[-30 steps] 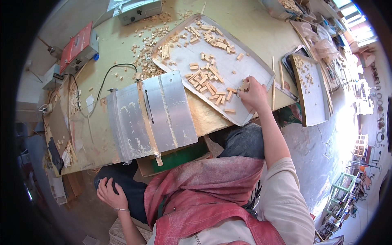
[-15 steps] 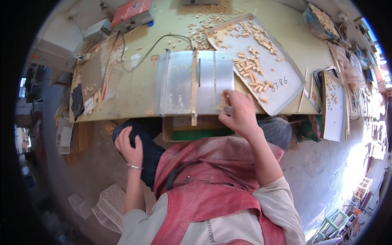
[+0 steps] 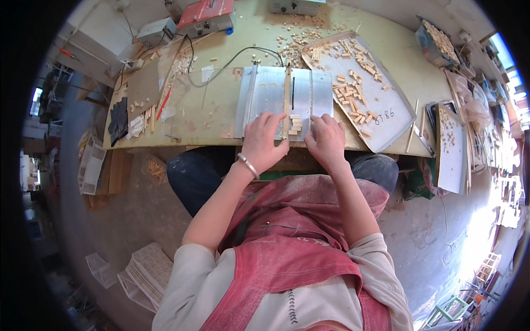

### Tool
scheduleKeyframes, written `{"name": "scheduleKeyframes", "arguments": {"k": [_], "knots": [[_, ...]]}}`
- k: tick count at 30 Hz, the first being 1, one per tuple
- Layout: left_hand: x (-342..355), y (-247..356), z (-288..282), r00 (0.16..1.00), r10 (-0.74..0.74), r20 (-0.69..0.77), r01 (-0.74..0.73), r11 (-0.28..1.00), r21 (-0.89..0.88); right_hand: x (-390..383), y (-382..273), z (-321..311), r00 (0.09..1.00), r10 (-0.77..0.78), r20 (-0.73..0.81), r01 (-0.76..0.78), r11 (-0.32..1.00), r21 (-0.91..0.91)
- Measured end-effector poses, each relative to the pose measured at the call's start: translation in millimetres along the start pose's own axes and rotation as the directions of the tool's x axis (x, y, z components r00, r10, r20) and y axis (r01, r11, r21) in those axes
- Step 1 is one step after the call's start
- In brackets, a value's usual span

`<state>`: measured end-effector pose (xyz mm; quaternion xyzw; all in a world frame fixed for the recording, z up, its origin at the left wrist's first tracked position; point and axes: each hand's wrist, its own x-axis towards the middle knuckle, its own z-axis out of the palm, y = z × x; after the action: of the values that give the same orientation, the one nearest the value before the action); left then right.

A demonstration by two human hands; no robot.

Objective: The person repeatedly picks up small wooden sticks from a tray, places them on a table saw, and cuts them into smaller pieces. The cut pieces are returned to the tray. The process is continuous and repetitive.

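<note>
On the silver metal plate (image 3: 265, 88), several small pale wooden blocks (image 3: 295, 124) lie between my hands, beside a long wooden strip (image 3: 287, 87) and a narrow dark slot. My left hand (image 3: 262, 140) rests at the plate's near part, left of the blocks, fingers bent but apart, seemingly holding nothing. My right hand (image 3: 327, 138) is just right of the blocks, fingers loosely curved and apart on the plate, with no object visible in it. A metal tray (image 3: 403, 127) of scattered wooden pieces lies to the right.
A red-topped box (image 3: 201, 14) and a cable stand at the back. Cardboard (image 3: 138, 88) and a dark glove (image 3: 118, 121) lie at left, a tub of wood bits (image 3: 433, 49) at back right. A second tray (image 3: 450, 163) leans at the right edge; white baskets (image 3: 149, 267) sit low left.
My left hand has risen from my leg onto the plate. My right hand has moved from the tray to the plate, where small blocks now lie between both hands.
</note>
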<state>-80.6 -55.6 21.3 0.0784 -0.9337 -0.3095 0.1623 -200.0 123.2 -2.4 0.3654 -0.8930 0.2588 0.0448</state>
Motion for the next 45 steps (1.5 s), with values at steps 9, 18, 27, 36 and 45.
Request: {"name": "scheduleKeyframes", "arguments": {"k": [9, 18, 27, 36, 45], "knots": [[25.8, -15.4, 31.3, 0.994, -0.039, 0.105, 0.029, 0.996, 0.088, -5.6, -11.4, 25.7, 0.989, -0.015, -0.145, 0.023, 0.998, 0.054], [26.1, -14.0, 32.6, 0.995, -0.04, 0.09, 0.03, 0.994, 0.109, -9.1, -11.5, 31.4, 0.99, -0.018, -0.142, 0.037, 0.991, 0.132], [26.4, -18.6, 36.9, 0.996, -0.049, 0.079, 0.041, 0.995, 0.092, -7.6, -7.2, 12.6, 0.997, -0.058, 0.054, 0.047, 0.983, 0.18], [24.5, -16.5, 33.8, 0.992, -0.08, 0.097, 0.07, 0.993, 0.1, 8.6, 11.1, 6.1, 0.988, -0.094, 0.125, 0.066, 0.975, 0.211], [27.4, -27.1, 25.3, 0.975, -0.156, 0.16, 0.181, 0.971, -0.154, 14.1, 13.5, 5.1, 0.979, -0.099, 0.178, 0.053, 0.967, 0.247]]}}
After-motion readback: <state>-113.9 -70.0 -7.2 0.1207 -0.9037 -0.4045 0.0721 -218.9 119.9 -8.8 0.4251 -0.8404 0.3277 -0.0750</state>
